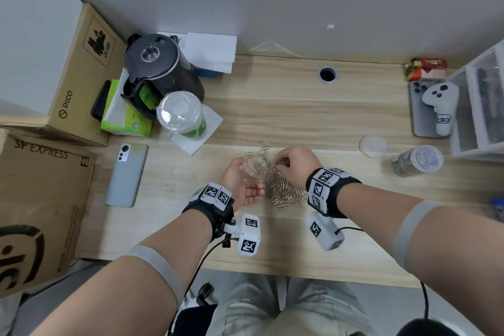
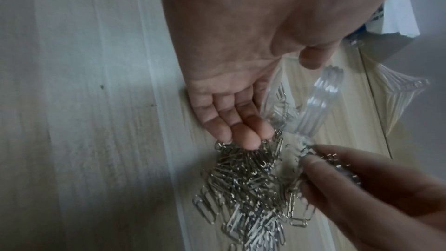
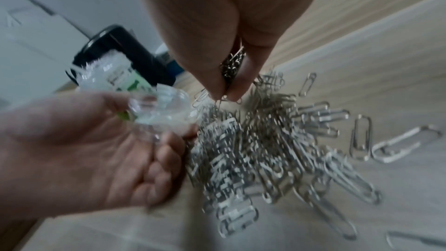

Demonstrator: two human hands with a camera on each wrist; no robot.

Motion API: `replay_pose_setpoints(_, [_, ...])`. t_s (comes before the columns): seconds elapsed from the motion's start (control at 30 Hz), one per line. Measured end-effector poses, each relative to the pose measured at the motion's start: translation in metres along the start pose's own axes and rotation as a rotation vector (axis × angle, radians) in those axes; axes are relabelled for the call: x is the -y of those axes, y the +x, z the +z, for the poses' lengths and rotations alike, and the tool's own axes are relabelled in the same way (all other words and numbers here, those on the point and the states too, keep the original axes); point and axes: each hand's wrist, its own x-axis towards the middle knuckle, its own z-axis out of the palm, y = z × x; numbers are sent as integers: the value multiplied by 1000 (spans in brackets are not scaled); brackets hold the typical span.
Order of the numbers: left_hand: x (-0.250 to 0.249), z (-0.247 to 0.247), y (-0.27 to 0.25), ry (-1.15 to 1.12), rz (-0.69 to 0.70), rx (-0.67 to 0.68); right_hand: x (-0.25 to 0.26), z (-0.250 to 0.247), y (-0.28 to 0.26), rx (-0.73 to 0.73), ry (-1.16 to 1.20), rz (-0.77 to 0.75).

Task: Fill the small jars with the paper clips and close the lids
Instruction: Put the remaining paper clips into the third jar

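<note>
- My left hand (image 1: 240,183) lay palm up on the wooden desk (image 1: 300,106), thumb and index finger curled round a small clear jar (image 1: 252,169) tipped on its side, its open mouth turned toward the pile of paper clips (image 1: 283,191); the other fingers (image 2: 239,127) lay nearly straight, their tips at the edge of the pile.
- My right hand (image 1: 297,165) hovered over the far end of the pile, fingertips and thumb pinched on a bunch of clips (image 3: 233,66) right by the jar's mouth.
- The jar looked close to empty in the head view; the left wrist view showed a few clips through its wall, though blur kept me from counting them.
- The pile sat on the desk between my two hands, with stray clips spread out on its right side.
- Well off to the right stood a second jar (image 1: 417,161), lid on and packed with clips, and just beside it, on its left, a loose clear lid (image 1: 372,146) lay flat.
- At the desk's left end I saw a black kettle (image 1: 161,68), a lidded plastic cup (image 1: 182,116) on a napkin, a green tissue pack (image 1: 122,114) and a grey phone (image 1: 126,173) face down.
- Cardboard boxes (image 1: 68,76) stood further left.
- At the far right, a white controller (image 1: 439,106) lay on another phone, next to clear drawers (image 1: 480,106).
</note>
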Motion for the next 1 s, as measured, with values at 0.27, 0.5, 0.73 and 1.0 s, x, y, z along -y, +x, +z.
replay_pose_setpoints(0.27, [-5, 16, -3, 81, 22, -12, 29, -25, -13, 22, 117, -107])
replay_pose_setpoints(0.5, [-3, 17, -8, 2, 39, 14, 35, -7, -14, 127, 194, -134])
replay_pose_setpoints(0.73, [-5, 9, -11, -59, 38, 91, 31, -13, -17, 182, 361, -165])
replay_pose_setpoints(1.0, [-6, -2, -12, 4, 29, 97, 7, -31, -7, -80, 64, -96])
